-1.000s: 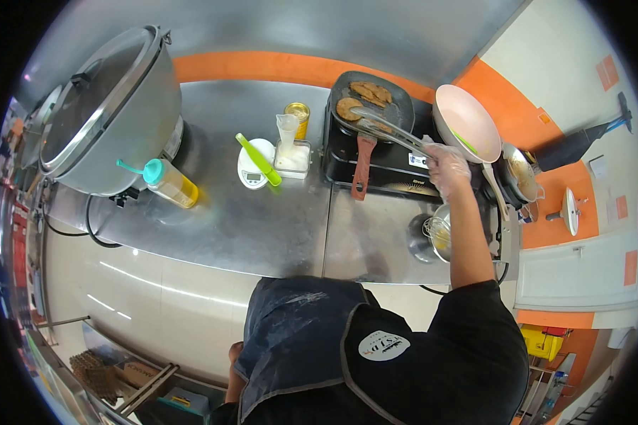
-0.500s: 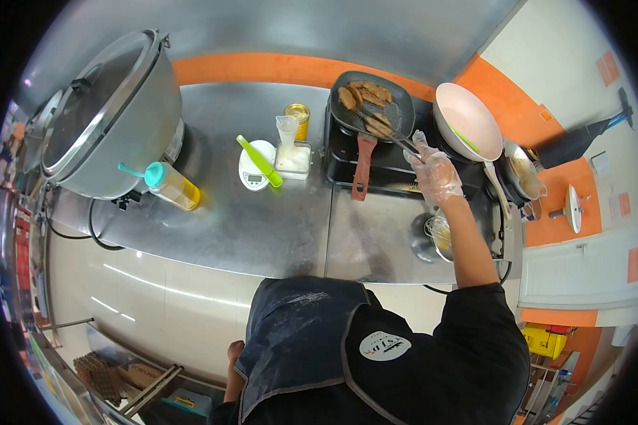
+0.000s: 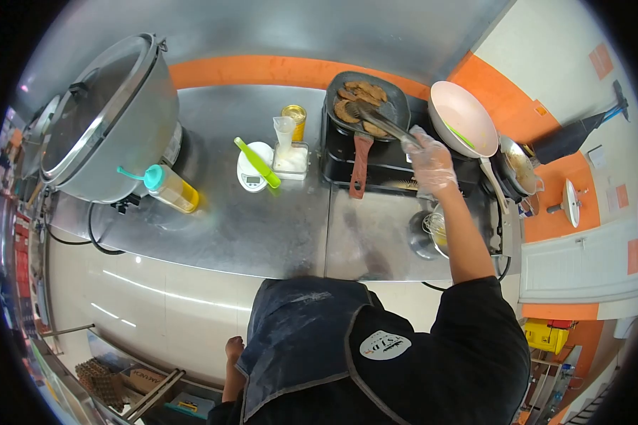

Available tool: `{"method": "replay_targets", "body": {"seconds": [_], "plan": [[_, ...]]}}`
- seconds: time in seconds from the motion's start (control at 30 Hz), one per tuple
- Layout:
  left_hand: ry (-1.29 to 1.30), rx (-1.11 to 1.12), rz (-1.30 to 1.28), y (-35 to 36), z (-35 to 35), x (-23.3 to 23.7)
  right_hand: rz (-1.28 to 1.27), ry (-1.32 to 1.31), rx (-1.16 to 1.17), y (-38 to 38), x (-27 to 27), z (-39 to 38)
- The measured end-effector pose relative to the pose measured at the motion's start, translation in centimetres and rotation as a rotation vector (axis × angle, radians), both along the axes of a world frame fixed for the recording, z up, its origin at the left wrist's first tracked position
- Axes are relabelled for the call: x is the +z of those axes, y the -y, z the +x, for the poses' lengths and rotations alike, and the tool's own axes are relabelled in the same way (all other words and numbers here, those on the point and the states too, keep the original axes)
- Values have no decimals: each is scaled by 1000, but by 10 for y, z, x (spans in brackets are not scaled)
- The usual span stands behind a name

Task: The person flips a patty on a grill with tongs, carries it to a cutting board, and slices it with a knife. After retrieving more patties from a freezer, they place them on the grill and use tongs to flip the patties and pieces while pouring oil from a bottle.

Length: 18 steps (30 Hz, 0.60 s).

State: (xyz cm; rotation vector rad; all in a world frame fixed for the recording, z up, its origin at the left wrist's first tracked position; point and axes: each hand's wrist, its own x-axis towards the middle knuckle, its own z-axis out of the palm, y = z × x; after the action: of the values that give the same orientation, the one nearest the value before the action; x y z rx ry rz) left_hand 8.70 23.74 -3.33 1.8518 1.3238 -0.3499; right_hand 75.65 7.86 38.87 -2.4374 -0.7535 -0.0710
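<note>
My right hand, in a clear plastic glove, is closed on metal tongs at the right of the stove. The tongs' tips reach into a dark square pan and touch the brown pieces of food there. That pan has a reddish-brown handle pointing toward me and stands on the black stove. Low beside my body, away from the counter, hangs my left hand, bare, its fingers curled and small in view; whether it holds something is hidden.
A pale pan stands right of the square pan, with a pot beyond it. Left of the stove are a white scale, green utensil, container of white powder and can. Farther left: oil bottle, large cooker.
The tongs have turned flatter and their tips have shifted left in the pan. One piece of food has moved or been turned. My right hand has moved slightly.
</note>
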Motion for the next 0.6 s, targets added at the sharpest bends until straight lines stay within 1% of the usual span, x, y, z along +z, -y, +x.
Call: {"method": "replay_targets", "body": {"seconds": [0.03,0.07,0.1,0.13,0.17,0.2,0.23,0.27,0.3,0.33,0.37,0.4,0.47,0.5,0.53,0.57,0.6], "plan": [[119,37,-20,-1,-3,-5,-64,-149,-56,-1,38,-18],[238,75,-41,-1,-8,-10,-23,93,0,18,23,-4],[239,77,-41,0,-10,-11,-9,58,-47,31,27,2],[177,56,-34,2,-12,-12,4,23,-94,43,32,8],[114,33,-28,5,-16,-13,37,-25,-71,57,31,23],[25,-93,46,10,-29,-41,70,-72,-49,71,27,40],[-66,-219,127,14,-38,-61,209,-308,-171,82,18,54],[-153,-341,210,17,-41,-69,205,-304,-172,84,21,61],[-151,-341,208,22,-40,-70,270,-443,-225,86,24,65],[-93,14,25,27,-38,-67,335,-583,-278,87,28,66],[-35,369,-157,29,-37,-62,300,-606,-336,79,45,55],[-39,366,-155,30,-39,-63,302,-610,-340,83,43,61],[114,382,-122,30,-39,-69,474,-810,-344,92,39,78],[115,379,-119,25,-36,-67,518,-878,-351,91,42,75],[12,253,-102,19,-33,-65,521,-877,-350,94,38,81],[-90,127,-86,15,-31,-63,554,-989,-343,99,29,90],[-91,129,-86,13,-28,-57,586,-1101,-336,101,22,96]]}}
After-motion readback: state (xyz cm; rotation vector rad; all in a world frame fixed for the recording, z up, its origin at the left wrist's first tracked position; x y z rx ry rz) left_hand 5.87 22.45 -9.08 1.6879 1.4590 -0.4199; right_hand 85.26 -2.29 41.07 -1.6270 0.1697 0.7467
